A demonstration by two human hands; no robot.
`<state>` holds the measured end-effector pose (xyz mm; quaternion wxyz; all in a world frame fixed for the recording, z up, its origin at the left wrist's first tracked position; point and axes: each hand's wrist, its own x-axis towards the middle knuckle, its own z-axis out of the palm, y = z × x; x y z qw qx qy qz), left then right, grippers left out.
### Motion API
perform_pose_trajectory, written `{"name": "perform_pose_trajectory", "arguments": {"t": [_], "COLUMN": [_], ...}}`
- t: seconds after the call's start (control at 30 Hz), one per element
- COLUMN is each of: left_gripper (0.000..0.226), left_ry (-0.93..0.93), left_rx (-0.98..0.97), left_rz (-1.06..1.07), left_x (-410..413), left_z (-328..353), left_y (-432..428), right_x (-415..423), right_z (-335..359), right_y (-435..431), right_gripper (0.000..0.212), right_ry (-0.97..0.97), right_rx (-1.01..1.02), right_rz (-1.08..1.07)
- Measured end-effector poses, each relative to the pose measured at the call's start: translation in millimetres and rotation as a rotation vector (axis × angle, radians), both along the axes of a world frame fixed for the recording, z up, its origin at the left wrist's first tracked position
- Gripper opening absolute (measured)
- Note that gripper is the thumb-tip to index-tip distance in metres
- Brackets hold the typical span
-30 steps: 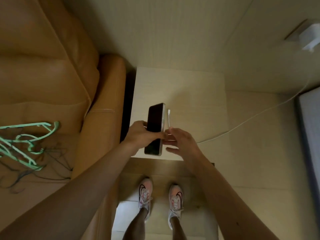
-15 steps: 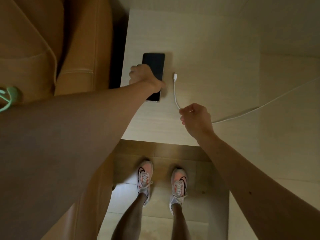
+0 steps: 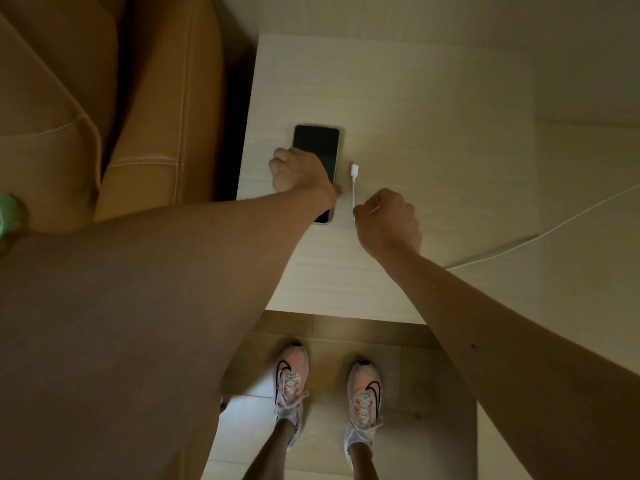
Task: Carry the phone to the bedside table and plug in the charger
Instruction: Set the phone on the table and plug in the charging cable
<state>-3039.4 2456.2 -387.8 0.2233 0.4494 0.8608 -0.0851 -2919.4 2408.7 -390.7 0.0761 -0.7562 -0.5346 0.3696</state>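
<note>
A dark phone (image 3: 318, 148) lies screen up on the pale bedside table (image 3: 433, 133), near its left edge. My left hand (image 3: 299, 174) rests over the phone's near half and grips it. Just right of the phone, my right hand (image 3: 388, 220) pinches a white charger cable (image 3: 354, 192). The cable's plug (image 3: 355, 170) points away from me, close beside the phone's right edge, not in the phone. The rest of the cable (image 3: 540, 233) trails off to the right over the table's edge.
A tan leather sofa (image 3: 145, 116) stands against the table's left side with a dark gap between them. My feet in white shoes (image 3: 291, 386) stand on the floor at the table's front edge. A green object (image 3: 8, 213) shows at the far left.
The phone went from held upright above the table to lying flat on it under my left hand. My right hand slid back down the cable, and the plug now sits beside the phone.
</note>
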Motion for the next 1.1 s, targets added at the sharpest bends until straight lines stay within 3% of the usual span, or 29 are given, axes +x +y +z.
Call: {"name": "perform_pose_trajectory", "arguments": {"t": [0.1, 0.3, 0.4, 0.57, 0.67, 0.8, 0.93, 1.1], "left_gripper": [0.111, 0.067, 0.061, 0.053, 0.06, 0.09, 0.108, 0.109], "left_ry": [-0.069, -0.284, -0.331, -0.317, -0.329, -0.296, -0.173, -0.206], "left_rx": [0.033, 0.197, 0.216, 0.236, 0.232, 0.208, 0.132, 0.025], "left_rz": [-0.029, 0.065, 0.118, 0.099, 0.088, 0.059, -0.006, -0.004], "left_x": [-11.7, -52.8, -68.0, -73.2, -62.3, -36.4, -20.6, -23.7], "left_z": [-2.5, -6.6, -9.0, -10.8, -10.0, -10.0, -14.4, -3.6], "left_y": [-3.6, -18.7, -26.3, -39.6, -41.5, -38.2, -32.7, -16.4], "right_x": [-2.6, -16.2, -22.7, -20.4, -12.5, -6.1, -7.9, -10.3], "right_z": [-6.0, -20.9, -25.7, -21.8, -14.3, -9.3, -7.4, -3.2], "right_y": [12.0, 29.6, 32.2, 21.5, 4.5, -21.8, -42.1, -51.6], "right_gripper": [0.023, 0.031, 0.026, 0.018, 0.013, 0.023, 0.029, 0.029], "right_ry": [-0.033, -0.165, -0.229, -0.124, 0.135, 0.442, 0.536, 0.594], "right_rx": [0.03, 0.092, 0.125, 0.094, 0.03, -0.085, -0.106, -0.126], "right_rz": [0.017, 0.107, 0.155, 0.045, -0.135, -0.35, -0.368, -0.355]}}
